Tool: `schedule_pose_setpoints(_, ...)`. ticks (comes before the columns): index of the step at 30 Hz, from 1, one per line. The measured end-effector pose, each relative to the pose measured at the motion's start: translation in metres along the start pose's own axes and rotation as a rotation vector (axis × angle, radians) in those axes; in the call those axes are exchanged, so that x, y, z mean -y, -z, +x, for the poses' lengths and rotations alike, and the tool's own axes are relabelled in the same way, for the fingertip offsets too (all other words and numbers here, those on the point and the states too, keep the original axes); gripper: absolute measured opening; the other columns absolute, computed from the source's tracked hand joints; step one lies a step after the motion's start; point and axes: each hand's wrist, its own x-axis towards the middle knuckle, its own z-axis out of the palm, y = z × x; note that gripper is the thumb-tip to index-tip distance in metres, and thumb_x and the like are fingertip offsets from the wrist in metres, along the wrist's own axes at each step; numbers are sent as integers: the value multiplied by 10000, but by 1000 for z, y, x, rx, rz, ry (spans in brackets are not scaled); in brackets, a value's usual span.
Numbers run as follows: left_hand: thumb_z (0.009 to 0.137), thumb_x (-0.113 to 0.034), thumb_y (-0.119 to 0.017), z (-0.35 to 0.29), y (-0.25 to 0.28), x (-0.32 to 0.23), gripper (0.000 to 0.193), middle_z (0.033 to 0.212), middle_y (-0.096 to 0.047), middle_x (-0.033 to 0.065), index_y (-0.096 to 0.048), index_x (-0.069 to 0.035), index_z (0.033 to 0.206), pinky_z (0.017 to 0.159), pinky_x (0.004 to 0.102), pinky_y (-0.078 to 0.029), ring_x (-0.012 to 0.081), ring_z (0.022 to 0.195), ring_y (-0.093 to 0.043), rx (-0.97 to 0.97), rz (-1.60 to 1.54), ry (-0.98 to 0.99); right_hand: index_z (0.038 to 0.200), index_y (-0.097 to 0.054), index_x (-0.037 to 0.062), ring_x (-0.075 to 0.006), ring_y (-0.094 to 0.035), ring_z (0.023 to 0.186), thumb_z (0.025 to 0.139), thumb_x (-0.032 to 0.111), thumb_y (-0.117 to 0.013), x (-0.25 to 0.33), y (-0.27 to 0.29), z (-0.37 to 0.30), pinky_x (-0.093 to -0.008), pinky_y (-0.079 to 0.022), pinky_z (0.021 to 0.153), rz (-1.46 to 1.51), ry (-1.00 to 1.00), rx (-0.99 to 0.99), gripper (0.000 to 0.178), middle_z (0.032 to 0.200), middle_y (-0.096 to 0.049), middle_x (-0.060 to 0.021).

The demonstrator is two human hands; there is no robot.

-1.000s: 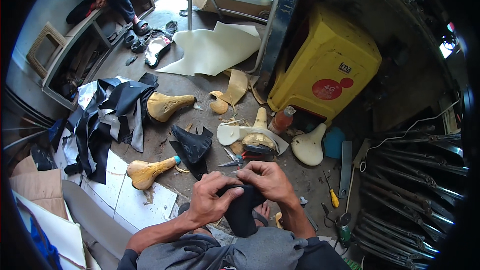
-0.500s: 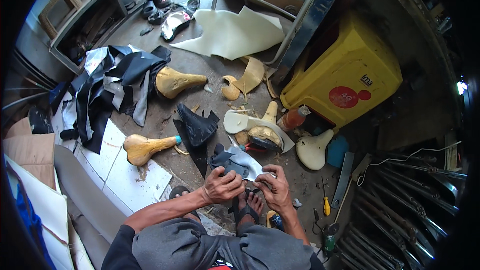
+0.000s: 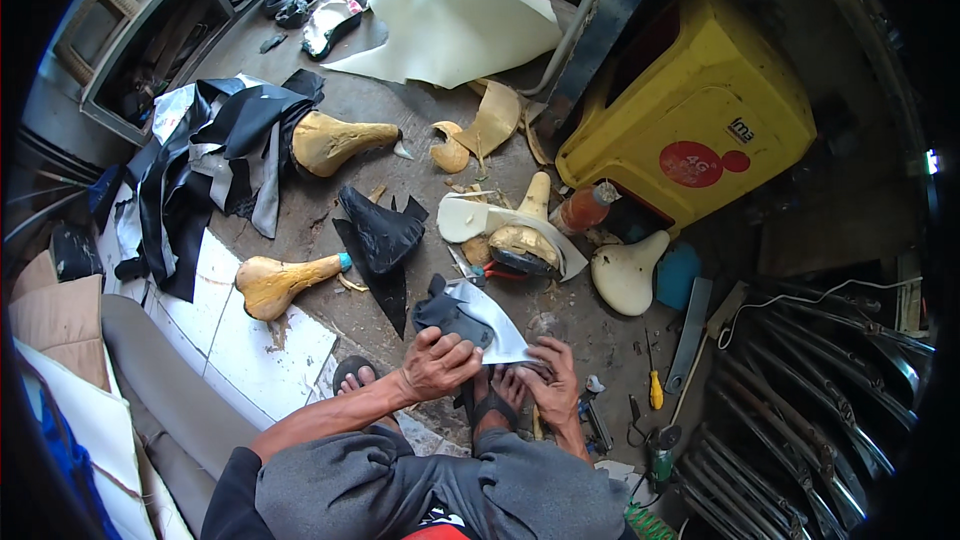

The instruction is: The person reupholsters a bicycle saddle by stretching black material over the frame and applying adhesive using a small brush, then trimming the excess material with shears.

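Observation:
My left hand [image 3: 440, 364] is closed with curled fingers on a piece of upholstery vinyl [image 3: 502, 328], black-grey on one face and pale silvery white on the other. The thumb and fingers of my right hand [image 3: 549, 377] pinch its lower right corner, so the piece is stretched between both hands above my sandalled foot. Just beyond lies a black-covered bicycle saddle [image 3: 382, 229] on a dark strip. To its left rests a bare yellow foam saddle [image 3: 285, 284] with a blue-green tip. Red-handled scissors [image 3: 480, 272] lie partly under foam pieces past the vinyl.
Another foam saddle [image 3: 335, 143] lies by a heap of black scraps [image 3: 228, 135]. A cream saddle [image 3: 627, 275] sits near a yellow plastic stool [image 3: 700, 90] on its side. A yellow-handled screwdriver [image 3: 655, 390] and stacked metal tubes [image 3: 800, 400] are at right; foam sheet [image 3: 450, 35] lies far off.
The vinyl has been opened out, with more of its pale side showing. My right hand has shifted slightly and stays at its corner. The whole view has tilted a little.

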Motion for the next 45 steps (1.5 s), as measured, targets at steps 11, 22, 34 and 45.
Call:
schedule_pose_setpoints(11,790,-303,-654,38,17,11,186,1017,-549,-55,-622,-218,952,855,290,-337,96,993,-511,-9,123,-303,1267,-653,-47,-103,-658,867,948,233,-728,57,-11,72,-244,-522,724,272,-436,227,432,1027,-723,-59)
schedule_pose_setpoints(22,923,-450,-730,29,48,52,848,1513,-410,153,-228,-141,1533,1141,606,-343,345,1436,-383,-156,-1697,1478,1095,-727,-15,-64,-611,783,955,135,-706,83,-19,83,-252,-493,691,-3,-191,153,207,889,-728,-18)
schedule_pose_setpoints(34,930,-8,-645,53,37,42,421,1209,-672,180,-501,42,1322,933,472,-626,302,1039,-727,-46,-2028,1550,1383,-566,14,-213,-679,1083,994,135,-642,6,93,11,-288,-540,873,-100,-204,-637,414,1214,-676,-140)
schedule_pose_setpoints(45,913,57,-599,65,21,36,378,1110,-665,133,-528,24,1284,820,389,-642,234,926,-722,-216,-1702,1611,1163,-727,1,-304,-654,1020,797,282,-818,-119,130,-53,-375,-499,933,-640,-495,-460,470,1057,-666,-167)
